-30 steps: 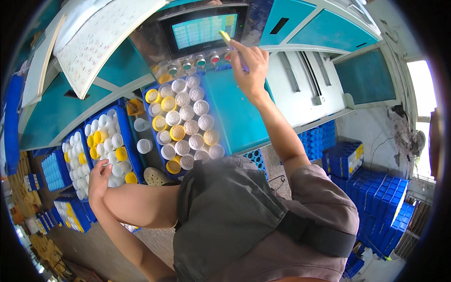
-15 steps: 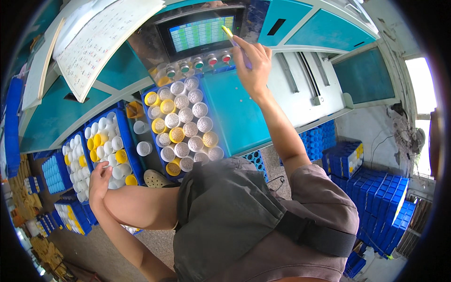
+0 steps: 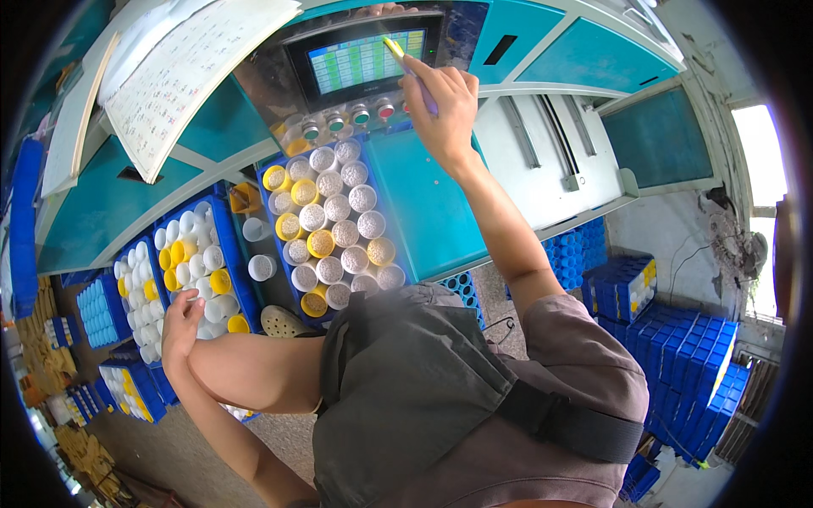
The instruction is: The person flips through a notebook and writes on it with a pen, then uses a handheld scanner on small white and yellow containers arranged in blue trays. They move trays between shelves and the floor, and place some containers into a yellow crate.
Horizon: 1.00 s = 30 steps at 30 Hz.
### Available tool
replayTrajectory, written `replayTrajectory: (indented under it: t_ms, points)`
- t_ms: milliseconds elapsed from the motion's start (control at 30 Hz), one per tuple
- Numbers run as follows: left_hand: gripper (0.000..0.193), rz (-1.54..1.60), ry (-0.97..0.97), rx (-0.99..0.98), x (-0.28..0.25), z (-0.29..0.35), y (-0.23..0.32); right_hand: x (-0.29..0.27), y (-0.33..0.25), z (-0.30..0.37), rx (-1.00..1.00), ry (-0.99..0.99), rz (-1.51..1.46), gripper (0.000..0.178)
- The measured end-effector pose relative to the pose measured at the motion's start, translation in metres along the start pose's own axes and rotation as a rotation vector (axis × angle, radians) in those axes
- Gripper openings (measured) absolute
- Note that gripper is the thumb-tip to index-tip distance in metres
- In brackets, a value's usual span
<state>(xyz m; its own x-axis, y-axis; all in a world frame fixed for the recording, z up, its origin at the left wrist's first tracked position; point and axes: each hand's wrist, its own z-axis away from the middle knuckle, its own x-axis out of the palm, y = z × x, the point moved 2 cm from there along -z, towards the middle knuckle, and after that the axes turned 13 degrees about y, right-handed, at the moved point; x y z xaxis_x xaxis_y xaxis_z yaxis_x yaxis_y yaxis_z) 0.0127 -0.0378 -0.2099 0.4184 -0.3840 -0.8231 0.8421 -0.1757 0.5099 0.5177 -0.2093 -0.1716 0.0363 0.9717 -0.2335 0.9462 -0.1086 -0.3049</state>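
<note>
My right hand (image 3: 445, 108) is closed round a slim purple pen (image 3: 395, 48) with a yellow end. That end lies over the upper part of a touchscreen (image 3: 366, 61) showing a green and yellow table; whether it touches the glass I cannot tell. A row of buttons (image 3: 361, 115) runs under the screen. In front of the panel stands a blue crate (image 3: 262, 203) of white and yellow cups (image 3: 337, 207) filled with pale granules. My left hand (image 3: 181, 326) rests by my bent knee, fingers loosely apart, holding nothing, near another crate of cups (image 3: 222, 306).
An open notebook with handwriting (image 3: 182, 80) hangs over the upper left. Right of the cup crate lies a teal surface (image 3: 423, 203), then a white bed with metal rails (image 3: 550, 135). Blue crates (image 3: 677, 339) are stacked at the right. Two loose white cups (image 3: 261, 267) stand between the crates.
My right hand has moved a little left, carrying the pen's yellow end left and slightly up across the screen. My left hand stays by the knee.
</note>
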Motion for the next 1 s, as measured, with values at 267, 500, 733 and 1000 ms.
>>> replayTrajectory:
  t_ms: [267, 500, 733, 1000]
  points:
    - [0.037, 0.007, -0.004, -0.020, 0.000, 0.001, 0.007, -0.010, 0.011, 0.009, 0.026, 0.045, 0.031, 0.018]
    - [0.038, -0.016, -0.005, -0.017, 0.000, 0.001, 0.010, -0.016, 0.023, 0.011, 0.062, 0.055, 0.058, 0.018]
    - [0.038, -0.004, -0.006, -0.011, -0.001, 0.001, 0.008, -0.015, 0.024, 0.006, 0.059, 0.075, 0.065, 0.019]
    - [0.031, 0.249, 0.206, 0.002, -0.011, -0.001, 0.000, -0.014, 0.031, -0.065, -0.107, 0.264, 0.116, 0.022]
